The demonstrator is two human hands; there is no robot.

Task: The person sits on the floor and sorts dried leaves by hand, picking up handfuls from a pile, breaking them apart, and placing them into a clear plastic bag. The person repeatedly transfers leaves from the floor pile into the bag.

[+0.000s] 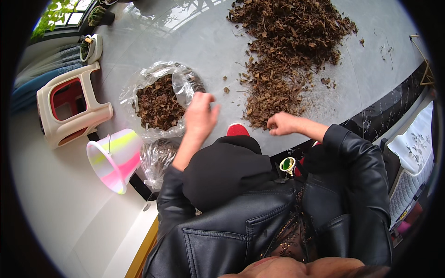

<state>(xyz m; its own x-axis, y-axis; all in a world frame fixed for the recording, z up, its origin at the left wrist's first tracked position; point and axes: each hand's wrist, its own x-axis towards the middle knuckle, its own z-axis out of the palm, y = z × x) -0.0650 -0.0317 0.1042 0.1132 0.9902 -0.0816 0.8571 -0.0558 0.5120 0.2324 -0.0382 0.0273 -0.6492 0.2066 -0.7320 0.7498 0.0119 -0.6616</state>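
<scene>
My left hand (200, 116) is beside the right rim of a clear plastic bag (182, 87), thumb apart from the fingers and nothing visible in it. Whether it touches the plastic, I cannot tell. Inside the open bag are brown dried leaves (158, 102). My right hand (282, 124) is at the near edge of a long heap of dried leaves (278, 83) on the floor. Its fingers curl downward, and their tips are partly hidden. The heap grows thicker and darker towards the far side.
A second plastic bag (158, 158), gathered closed, lies next to the open one. To the left are a striped bucket (114, 158) tipped on its side and a cream plastic toy (73, 104). Loose leaf bits dot the grey tile floor (215, 52). My red shoe (238, 130) stands between bag and heap.
</scene>
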